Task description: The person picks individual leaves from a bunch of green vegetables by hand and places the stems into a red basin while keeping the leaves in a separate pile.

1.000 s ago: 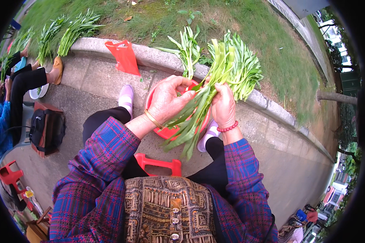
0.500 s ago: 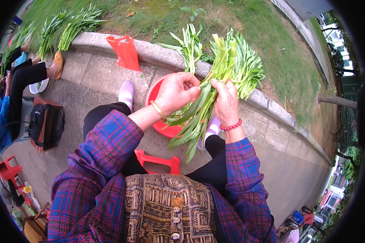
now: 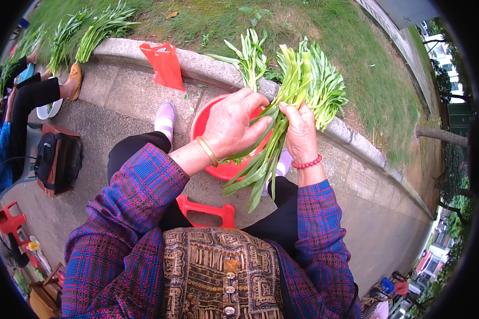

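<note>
My right hand (image 3: 302, 130) grips a bunch of water spinach (image 3: 291, 80), thumb across the stems. The pale stem ends point away from me and the long leaves hang toward my lap. My left hand (image 3: 234, 125), with a gold bangle at its wrist, reaches in from the left. Its thumb and forefinger close around a leaf at the bunch's side; the other fingers are partly hidden. Beneath my hands is a red basin (image 3: 199, 125) with some greens in it. Beyond, more water spinach lies along the kerb in a smaller pile (image 3: 250, 61) and a larger pile (image 3: 326, 87).
A red plastic bag (image 3: 165, 66) rests against the stone kerb (image 3: 207, 69), with grass behind. Between my knees stands a red stool (image 3: 226, 215). At left, a black bag (image 3: 50, 154) is near a seated person (image 3: 34, 101), and further greens (image 3: 104, 32) lie on the grass.
My left hand has moved slightly right; its curled fingers have stretched forward to the leaves beside the stems. The right hand keeps its grip, shifted very slightly.
</note>
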